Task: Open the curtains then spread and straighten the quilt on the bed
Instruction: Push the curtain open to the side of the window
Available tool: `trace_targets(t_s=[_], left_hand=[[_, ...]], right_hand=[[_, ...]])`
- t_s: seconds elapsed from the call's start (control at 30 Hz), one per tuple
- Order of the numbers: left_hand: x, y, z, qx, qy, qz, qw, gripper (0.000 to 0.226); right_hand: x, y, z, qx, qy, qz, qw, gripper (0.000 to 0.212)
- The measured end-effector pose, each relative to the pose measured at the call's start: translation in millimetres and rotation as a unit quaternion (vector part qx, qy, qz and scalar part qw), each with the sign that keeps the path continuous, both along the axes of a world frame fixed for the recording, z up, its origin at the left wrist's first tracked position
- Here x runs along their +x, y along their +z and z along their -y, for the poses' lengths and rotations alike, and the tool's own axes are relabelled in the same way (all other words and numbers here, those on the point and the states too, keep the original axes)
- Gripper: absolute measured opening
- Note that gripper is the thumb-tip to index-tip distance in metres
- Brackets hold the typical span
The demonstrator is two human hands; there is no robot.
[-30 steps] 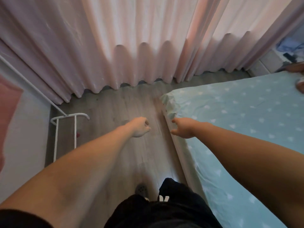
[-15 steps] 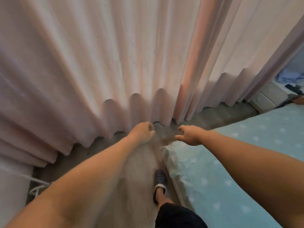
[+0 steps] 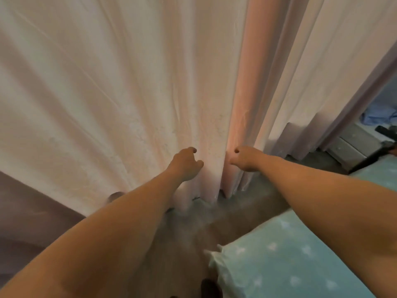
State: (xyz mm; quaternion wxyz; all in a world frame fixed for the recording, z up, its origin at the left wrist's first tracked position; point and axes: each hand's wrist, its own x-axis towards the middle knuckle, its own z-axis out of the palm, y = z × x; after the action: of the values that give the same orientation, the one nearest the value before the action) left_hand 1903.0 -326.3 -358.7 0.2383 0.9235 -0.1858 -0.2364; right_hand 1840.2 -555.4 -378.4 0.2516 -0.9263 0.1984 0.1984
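Note:
Two pale pink curtains hang closed and meet in front of me. The left curtain (image 3: 120, 104) fills most of the view and the right curtain (image 3: 300, 87) hangs beside it. My left hand (image 3: 185, 165) reaches the left curtain's edge fold with thumb and fingers curled but apart, touching the cloth. At the right curtain's darker pink edge, my right hand (image 3: 243, 160) has its fingers curled in at the seam; I cannot tell whether they grip cloth. The bed (image 3: 290, 265), in a light teal sheet with white marks, lies at the lower right. No quilt is in view.
Grey wooden floor (image 3: 193, 233) runs between the curtains and the bed corner. A pale drawer unit (image 3: 352, 145) stands at the far right past the curtain, with blue cloth on top. My dark shoe (image 3: 209, 287) shows at the bottom edge.
I have stepped closer to the curtains. Both hands rose from above the floor and bed corner to the seam where the two curtains meet.

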Motion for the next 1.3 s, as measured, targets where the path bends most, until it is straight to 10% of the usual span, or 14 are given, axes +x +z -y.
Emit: trace_targets(t_s=[0.4,0.8,0.97,1.17,1.3], left_hand=[[101.0,119.5,47.7,-0.201,0.106,0.036,0.973,0.078],[135.8,237.5,45.1,-0.28,0.086,0.113,0.949,0.085],[134.9,251.7,32.2,-0.309,0.097,0.158,0.933,0.08],[148.4,300.9,-19.2,-0.337,0.255,0.438,0.794,0.083],[166.4,315.8,-62.7,-0.335,0.254,0.357,0.834,0.078]], right_hand=[[138.4,136.3,37.9,0.082,-0.175,0.204,0.96,0.106],[163.6,254.0,7.0,0.101,-0.198,0.445,0.868,0.034],[164.3,271.1,-45.3,0.156,-0.164,0.52,0.823,0.027],[176.6,299.2,-124.6,0.203,-0.121,0.566,0.79,0.038],[177.6,310.2,-148.7,0.228,-0.085,0.545,0.803,0.038]])
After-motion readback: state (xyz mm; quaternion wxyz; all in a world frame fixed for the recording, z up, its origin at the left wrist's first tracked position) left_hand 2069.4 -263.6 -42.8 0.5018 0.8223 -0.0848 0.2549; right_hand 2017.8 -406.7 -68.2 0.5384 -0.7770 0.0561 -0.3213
